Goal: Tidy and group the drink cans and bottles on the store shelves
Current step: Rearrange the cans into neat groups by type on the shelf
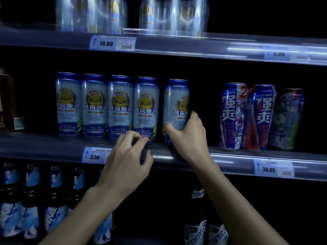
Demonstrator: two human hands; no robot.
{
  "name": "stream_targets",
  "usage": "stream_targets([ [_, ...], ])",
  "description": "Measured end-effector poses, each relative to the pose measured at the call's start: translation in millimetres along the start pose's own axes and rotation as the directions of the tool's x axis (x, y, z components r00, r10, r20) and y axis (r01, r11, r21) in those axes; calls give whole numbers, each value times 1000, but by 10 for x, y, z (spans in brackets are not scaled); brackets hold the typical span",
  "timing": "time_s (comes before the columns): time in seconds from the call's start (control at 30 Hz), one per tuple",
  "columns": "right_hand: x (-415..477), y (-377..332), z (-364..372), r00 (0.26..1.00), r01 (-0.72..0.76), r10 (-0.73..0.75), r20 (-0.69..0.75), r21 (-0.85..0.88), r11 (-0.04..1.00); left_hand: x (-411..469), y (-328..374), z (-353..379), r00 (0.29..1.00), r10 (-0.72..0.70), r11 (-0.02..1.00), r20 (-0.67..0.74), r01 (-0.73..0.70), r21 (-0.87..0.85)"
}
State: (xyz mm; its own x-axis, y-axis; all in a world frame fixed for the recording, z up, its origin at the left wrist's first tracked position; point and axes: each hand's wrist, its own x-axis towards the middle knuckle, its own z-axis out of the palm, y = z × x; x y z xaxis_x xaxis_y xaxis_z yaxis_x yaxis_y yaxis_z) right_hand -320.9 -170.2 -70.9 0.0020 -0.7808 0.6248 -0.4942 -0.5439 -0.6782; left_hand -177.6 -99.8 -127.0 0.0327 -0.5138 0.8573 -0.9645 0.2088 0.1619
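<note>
Blue can (175,106) gripped by R hand (188,138), gap from row (108,106); L hand (127,156) loose, empty. Next: slide it flush, label fwd.

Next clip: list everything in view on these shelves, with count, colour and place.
beer cans: five, blue and silver, middle shelf; four in a row, fifth can apart at right
drink cans: three, two blue, one darker, middle shelf right
wrapped packs: two, silvery, blurred, top shelf
blue-label bottles: at least four, dark, below, left
green-label bottles: two, dark, below, right
brown bottle: one, middle shelf far left
price tags: four, blue and white, shelf edges
left hand: loosely curled, holds nothing, at the shelf edge
right hand: grips the fifth can
</note>
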Motion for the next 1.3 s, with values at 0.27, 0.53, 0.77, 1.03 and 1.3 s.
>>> stream_targets([
  [0.27, -4, 42, 32, 1000, 25, -24, -18, 84, 996, -25, 1, -11, 1000, 26, 1000, -3, -26, 5],
  [0.53, -5, 38, 80, 997, 44, -41, -60, 47, 998, -7, 14, 4, 1000, 6, 1000, -1, -6, -2],
  [0.77, -42, 5, 87, 996, 44, -42, -84, 29, 999, -5, 39, 10, 1000, -10, 1000, 7, 10, 2],
  [1.03, -108, -16, 62, 999, 42, -40, -23, 76, 996, 13, 78, -16, 999, -35, 999, 9, 34, 27],
  [1.3, -124, -6, 47, 999, 45, -45, -4, 92, 995, 23, 140, -35, 996, -78, 995, 38, 75, 66],
])
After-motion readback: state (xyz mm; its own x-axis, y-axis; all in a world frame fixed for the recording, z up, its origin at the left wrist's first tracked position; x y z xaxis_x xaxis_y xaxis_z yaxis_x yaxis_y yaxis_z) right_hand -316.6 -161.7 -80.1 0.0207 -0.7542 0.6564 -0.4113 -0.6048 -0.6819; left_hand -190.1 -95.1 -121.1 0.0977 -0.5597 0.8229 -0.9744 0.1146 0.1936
